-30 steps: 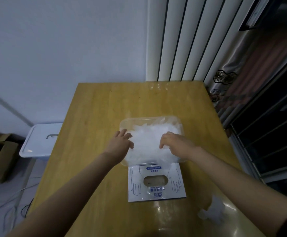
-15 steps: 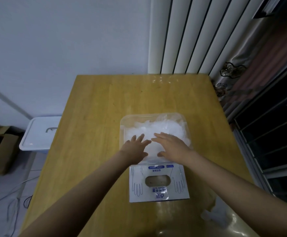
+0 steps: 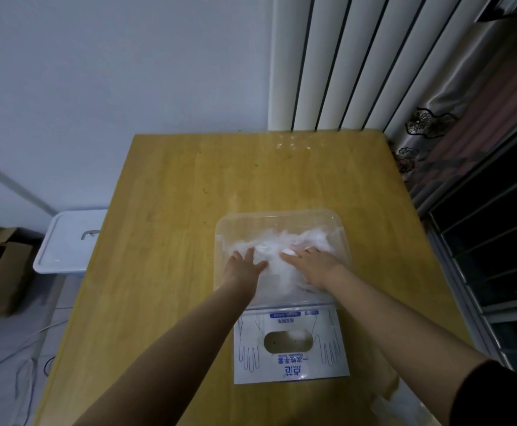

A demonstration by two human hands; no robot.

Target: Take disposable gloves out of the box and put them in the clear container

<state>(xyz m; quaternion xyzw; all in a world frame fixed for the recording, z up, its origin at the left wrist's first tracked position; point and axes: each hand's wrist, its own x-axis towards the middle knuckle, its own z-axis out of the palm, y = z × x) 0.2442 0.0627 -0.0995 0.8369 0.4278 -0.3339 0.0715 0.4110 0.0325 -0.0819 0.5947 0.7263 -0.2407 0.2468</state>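
A clear plastic container (image 3: 277, 217) stands on the wooden table (image 3: 165, 229), filled with a crumpled heap of white disposable gloves (image 3: 282, 244). Both my hands lie flat on that heap with fingers spread: my left hand (image 3: 242, 269) at the container's left side, my right hand (image 3: 312, 264) at its right. Neither hand grips anything. The white and blue glove box (image 3: 291, 367) lies flat just in front of the container, its oval opening facing up.
A loose white glove (image 3: 395, 407) lies at the table's near right edge. A white lidded bin (image 3: 66, 241) and a cardboard box (image 3: 2, 272) stand on the floor to the left. A radiator and a curtain are behind and to the right.
My two hands have moved further into the container and slightly apart, pressing the heap of gloves lower.
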